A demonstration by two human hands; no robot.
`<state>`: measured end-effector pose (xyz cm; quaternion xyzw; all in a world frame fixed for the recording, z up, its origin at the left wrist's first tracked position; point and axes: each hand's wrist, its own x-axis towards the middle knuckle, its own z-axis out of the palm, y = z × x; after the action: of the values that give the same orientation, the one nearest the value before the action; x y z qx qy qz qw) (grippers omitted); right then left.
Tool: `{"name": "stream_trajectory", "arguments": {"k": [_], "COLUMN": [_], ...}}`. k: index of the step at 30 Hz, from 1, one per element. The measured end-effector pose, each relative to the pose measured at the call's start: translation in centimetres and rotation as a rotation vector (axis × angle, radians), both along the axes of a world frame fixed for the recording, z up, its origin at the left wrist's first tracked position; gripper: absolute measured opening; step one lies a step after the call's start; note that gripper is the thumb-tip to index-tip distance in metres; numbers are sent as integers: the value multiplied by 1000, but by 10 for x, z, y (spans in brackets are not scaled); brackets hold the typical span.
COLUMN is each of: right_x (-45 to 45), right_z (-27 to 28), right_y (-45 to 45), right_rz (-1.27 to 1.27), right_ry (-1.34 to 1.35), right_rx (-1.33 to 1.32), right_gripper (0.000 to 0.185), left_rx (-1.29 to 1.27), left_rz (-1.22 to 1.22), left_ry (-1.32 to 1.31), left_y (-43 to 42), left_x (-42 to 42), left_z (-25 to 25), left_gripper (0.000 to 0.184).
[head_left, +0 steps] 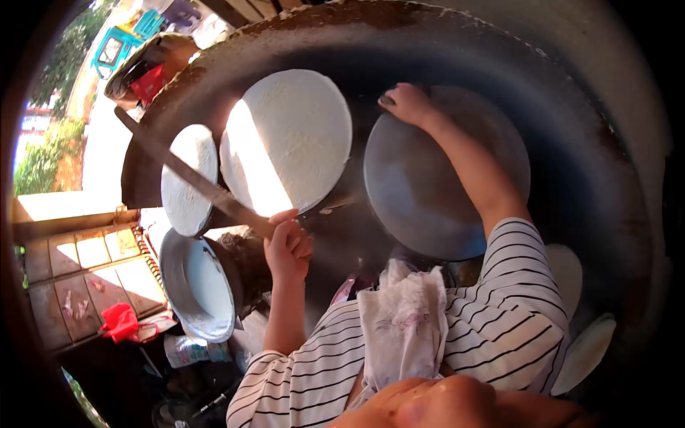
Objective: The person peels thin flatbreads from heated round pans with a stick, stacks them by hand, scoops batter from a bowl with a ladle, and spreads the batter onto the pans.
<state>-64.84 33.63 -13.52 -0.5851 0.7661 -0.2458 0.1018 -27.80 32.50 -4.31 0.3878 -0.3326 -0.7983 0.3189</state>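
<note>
My left hand (pixel 289 246) is closed around the end of a long flat wooden stick (pixel 189 175), which slants up to the left. My right hand (pixel 410 105) is closed at the upper rim of a large grey round plate (pixel 414 182). A small dark piece shows at its fingertips, too unclear to name. Left of that plate lies a big white flatbread-like round (pixel 314 143), crossed by a strip of sunlight. Beyond it sits a smaller white round (pixel 189 182), partly behind the stick. Below stands a metal basin (pixel 168 278) with white liquid (pixel 207 278).
A wide, dark curved surround (pixel 457 43) encloses the work area. At left are a tiled ledge (pixel 93 285) with a red item (pixel 120 321) and a white tub (pixel 193 351). Pale rounds (pixel 589 353) lean at lower right. A blue vehicle (pixel 110 51) stands outside.
</note>
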Motion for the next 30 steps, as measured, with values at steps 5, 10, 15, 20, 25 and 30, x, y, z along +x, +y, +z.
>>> {"name": "stream_trajectory", "arguments": {"k": [5, 10, 15, 20, 25, 30], "right_x": [-62, -22, 135, 96, -89, -111], "right_z": [-28, -7, -8, -6, -13, -66], "right_y": [21, 16, 75, 54, 102, 200], "right_rz": [-273, -114, 584, 360, -604, -828], "right_ry": [-32, 37, -71, 5, 25, -55], "right_rx": [-44, -55, -192, -250, 146, 36], "right_gripper": [37, 34, 19, 15, 42, 42], "left_rx": [-28, -4, 17, -25, -10, 74], "left_rz": [70, 111, 71, 33, 5, -34], "left_ry": [44, 68, 140, 79, -54, -25], "left_y": [1, -7, -11, -11, -4, 2], "left_x": [11, 13, 10, -3, -3, -4], "left_z": [11, 1, 4, 8, 12, 15], "left_gripper": [21, 22, 19, 20, 20, 13]}}
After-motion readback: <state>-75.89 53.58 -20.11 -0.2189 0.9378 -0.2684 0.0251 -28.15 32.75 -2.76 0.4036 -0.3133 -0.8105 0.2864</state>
